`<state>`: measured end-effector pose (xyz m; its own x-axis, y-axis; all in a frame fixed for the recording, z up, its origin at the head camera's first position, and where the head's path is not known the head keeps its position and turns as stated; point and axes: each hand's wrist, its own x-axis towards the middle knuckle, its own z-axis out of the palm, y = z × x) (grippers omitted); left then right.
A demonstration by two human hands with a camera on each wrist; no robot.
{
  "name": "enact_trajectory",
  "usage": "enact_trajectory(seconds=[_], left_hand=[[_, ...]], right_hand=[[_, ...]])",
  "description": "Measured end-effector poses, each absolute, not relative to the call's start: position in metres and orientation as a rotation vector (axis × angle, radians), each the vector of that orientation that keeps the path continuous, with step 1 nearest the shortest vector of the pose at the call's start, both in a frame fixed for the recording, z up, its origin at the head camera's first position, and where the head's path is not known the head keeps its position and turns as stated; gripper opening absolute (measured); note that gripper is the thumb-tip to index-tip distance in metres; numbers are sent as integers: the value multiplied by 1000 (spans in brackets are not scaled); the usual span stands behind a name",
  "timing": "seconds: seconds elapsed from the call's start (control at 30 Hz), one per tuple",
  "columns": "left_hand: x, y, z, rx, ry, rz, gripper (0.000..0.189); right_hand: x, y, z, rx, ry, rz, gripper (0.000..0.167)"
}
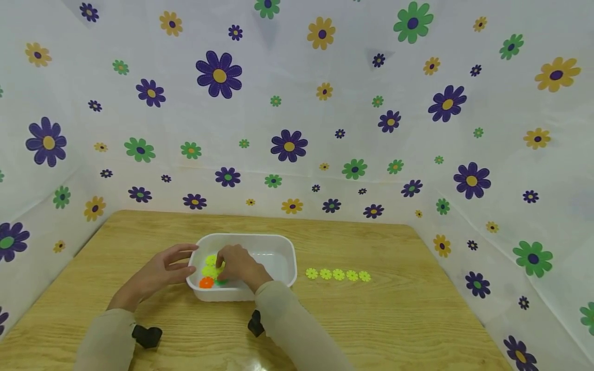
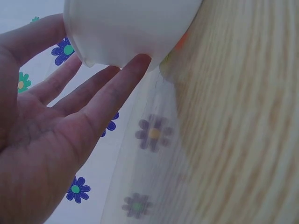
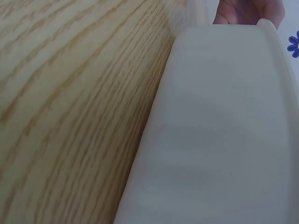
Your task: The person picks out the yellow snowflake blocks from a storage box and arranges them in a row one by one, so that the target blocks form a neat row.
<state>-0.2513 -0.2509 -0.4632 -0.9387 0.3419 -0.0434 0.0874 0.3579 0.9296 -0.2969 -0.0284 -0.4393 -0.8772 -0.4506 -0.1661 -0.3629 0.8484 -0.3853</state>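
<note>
A white plastic tray (image 1: 274,294) stands on the table, with yellow snowflake-shaped discs (image 1: 211,260), an orange disc (image 1: 206,282) and a green disc (image 1: 220,282) at its left end. My left hand (image 1: 160,270) is at that end, fingers spread and fairly straight. In the left wrist view, fingertips of the left hand (image 2: 60,126) touch the tray's outer wall (image 2: 126,32). My right hand (image 1: 241,265) reaches down inside the tray, fingers bent among the discs. Whether it pinches one is hidden. The tray's side (image 3: 219,126) blocks the right wrist view.
Right of the tray, several yellow discs (image 1: 338,274) lie in a row on the wooden table (image 1: 394,319). White flower-printed sheeting (image 1: 297,113) surrounds the back and sides of the table. Dark wrist mounts (image 1: 147,336) sit on both sleeves.
</note>
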Motion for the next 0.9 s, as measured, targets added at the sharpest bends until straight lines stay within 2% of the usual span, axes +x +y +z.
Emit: enact_trajectory(seconds=[0.23,0.9], left_hand=[[-253,-253,-465,374,2383,1624,67],[-253,-252,-467,379,2384,1635,66]], right_hand=[[-298,-23,-439,-670,2788,-516,23],[-299,-4,-424,-723,2673,-726,6]])
